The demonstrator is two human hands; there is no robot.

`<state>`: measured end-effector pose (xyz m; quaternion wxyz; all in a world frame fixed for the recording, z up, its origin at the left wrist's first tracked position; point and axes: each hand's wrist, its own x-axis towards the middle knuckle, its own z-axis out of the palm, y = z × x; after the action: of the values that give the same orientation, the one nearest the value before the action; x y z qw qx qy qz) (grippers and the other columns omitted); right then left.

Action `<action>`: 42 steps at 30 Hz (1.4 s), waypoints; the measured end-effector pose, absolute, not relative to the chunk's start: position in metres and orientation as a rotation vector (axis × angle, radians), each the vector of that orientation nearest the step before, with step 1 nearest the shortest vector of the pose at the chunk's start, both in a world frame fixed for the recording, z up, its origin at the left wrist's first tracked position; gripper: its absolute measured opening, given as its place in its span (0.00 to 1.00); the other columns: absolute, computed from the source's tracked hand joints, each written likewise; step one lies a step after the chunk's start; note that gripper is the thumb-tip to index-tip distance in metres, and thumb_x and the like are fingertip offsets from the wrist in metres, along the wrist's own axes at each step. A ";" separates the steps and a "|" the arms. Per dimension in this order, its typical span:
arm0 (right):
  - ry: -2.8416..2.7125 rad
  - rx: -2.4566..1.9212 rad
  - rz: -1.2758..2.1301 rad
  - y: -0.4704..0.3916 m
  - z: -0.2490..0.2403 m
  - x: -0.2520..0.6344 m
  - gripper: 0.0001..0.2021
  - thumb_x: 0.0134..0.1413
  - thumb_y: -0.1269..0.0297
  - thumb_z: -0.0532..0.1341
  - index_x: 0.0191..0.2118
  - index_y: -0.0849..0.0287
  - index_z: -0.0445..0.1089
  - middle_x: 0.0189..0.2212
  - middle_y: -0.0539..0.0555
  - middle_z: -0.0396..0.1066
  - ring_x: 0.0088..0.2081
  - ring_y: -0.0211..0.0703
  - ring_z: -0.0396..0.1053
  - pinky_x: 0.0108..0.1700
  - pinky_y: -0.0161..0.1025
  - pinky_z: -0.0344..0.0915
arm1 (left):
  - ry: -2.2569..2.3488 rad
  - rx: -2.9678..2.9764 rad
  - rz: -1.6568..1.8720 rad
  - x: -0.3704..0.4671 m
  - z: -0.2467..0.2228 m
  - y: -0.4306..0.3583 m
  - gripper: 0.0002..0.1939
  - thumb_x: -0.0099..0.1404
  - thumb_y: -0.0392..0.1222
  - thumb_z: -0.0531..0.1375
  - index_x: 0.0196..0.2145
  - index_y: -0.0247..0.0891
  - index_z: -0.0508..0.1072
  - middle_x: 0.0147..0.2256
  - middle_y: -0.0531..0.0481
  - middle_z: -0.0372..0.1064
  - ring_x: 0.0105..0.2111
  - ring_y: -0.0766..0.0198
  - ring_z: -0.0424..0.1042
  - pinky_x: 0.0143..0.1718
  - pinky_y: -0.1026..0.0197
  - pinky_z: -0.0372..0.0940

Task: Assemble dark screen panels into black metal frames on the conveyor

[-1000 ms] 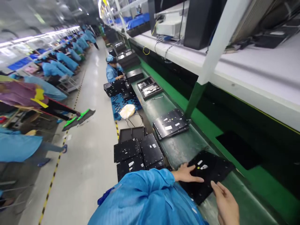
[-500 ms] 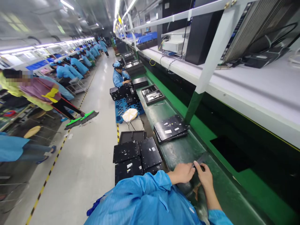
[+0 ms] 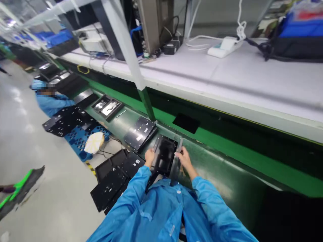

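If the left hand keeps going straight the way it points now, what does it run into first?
Probably the stack of black panels lying on the green belt just past the left hand, which grips the dark tray. Depth is unclear.

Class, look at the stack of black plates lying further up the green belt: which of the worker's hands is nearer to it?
Left. The left hand grips the held panel's edge just below the stack of black plates; the right hand is across the panel, farther away.

Bare belt on the green table (image 3: 227,174) to the right of the hands gives free passage. To the left, a stack of black panels (image 3: 140,133) blocks the belt. A white post (image 3: 126,47) and an overhead shelf (image 3: 227,84) limit reach beyond.
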<state>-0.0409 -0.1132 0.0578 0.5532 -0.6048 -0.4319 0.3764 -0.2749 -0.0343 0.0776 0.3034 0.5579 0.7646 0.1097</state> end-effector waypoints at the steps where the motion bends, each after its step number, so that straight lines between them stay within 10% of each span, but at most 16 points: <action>1: -0.947 -1.436 0.878 -0.124 0.055 -0.018 0.18 0.44 0.48 0.65 0.38 0.54 0.71 0.34 0.52 0.74 0.38 0.49 0.69 0.43 0.43 0.67 | 2.022 1.494 0.279 -0.277 0.071 -0.030 0.19 0.76 0.40 0.53 0.51 0.36 0.83 0.53 0.33 0.80 0.56 0.46 0.78 0.53 0.55 0.68; 11: -0.110 -1.828 0.811 -0.229 0.003 0.144 0.20 0.52 0.59 0.67 0.50 0.57 0.68 0.27 0.50 0.73 0.29 0.47 0.73 0.36 0.43 0.71 | 1.721 2.066 0.548 -0.186 0.044 0.057 0.24 0.69 0.40 0.63 0.60 0.31 0.72 0.61 0.27 0.67 0.64 0.42 0.66 0.66 0.45 0.59; 20: -0.430 -2.653 0.549 -0.260 -0.015 0.117 0.23 0.63 0.55 0.65 0.60 0.59 0.75 0.46 0.64 0.79 0.48 0.57 0.75 0.51 0.46 0.67 | 1.780 1.901 0.370 -0.035 0.053 0.197 0.60 0.47 0.55 0.81 0.65 0.28 0.54 0.68 0.18 0.53 0.70 0.28 0.50 0.68 0.29 0.49; 26: -0.327 -2.669 0.386 -0.275 -0.011 0.095 0.20 0.62 0.57 0.64 0.56 0.60 0.78 0.50 0.66 0.77 0.54 0.59 0.72 0.58 0.48 0.65 | 1.798 1.450 0.511 -0.054 0.066 0.211 0.37 0.52 0.39 0.79 0.51 0.34 0.62 0.57 0.35 0.64 0.67 0.36 0.58 0.66 0.32 0.59; 31: -0.215 -2.176 0.713 -0.259 -0.004 0.077 0.16 0.57 0.53 0.64 0.44 0.57 0.80 0.38 0.59 0.79 0.43 0.54 0.75 0.48 0.47 0.69 | 1.419 1.189 0.524 -0.078 0.108 0.170 0.10 0.66 0.33 0.67 0.38 0.36 0.67 0.37 0.51 0.70 0.39 0.65 0.75 0.46 0.53 0.78; 37: -0.369 -1.640 0.756 -0.232 0.035 0.069 0.27 0.50 0.36 0.69 0.38 0.59 0.78 0.30 0.54 0.76 0.34 0.47 0.71 0.42 0.45 0.69 | 0.958 1.168 0.581 -0.100 0.159 0.042 0.13 0.54 0.37 0.70 0.36 0.38 0.73 0.35 0.51 0.75 0.34 0.62 0.75 0.34 0.58 0.76; 42: -0.555 -1.674 0.364 -0.266 0.100 0.114 0.29 0.49 0.40 0.73 0.50 0.55 0.79 0.52 0.61 0.78 0.55 0.57 0.72 0.58 0.50 0.69 | 0.747 1.267 0.495 -0.120 0.193 -0.025 0.14 0.53 0.44 0.73 0.31 0.38 0.74 0.29 0.52 0.72 0.27 0.66 0.70 0.29 0.63 0.68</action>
<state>0.1143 -0.2662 0.0997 0.6214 -0.7284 -0.2413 0.1582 -0.1197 -0.0249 0.1927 0.7137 0.5717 0.3373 0.2236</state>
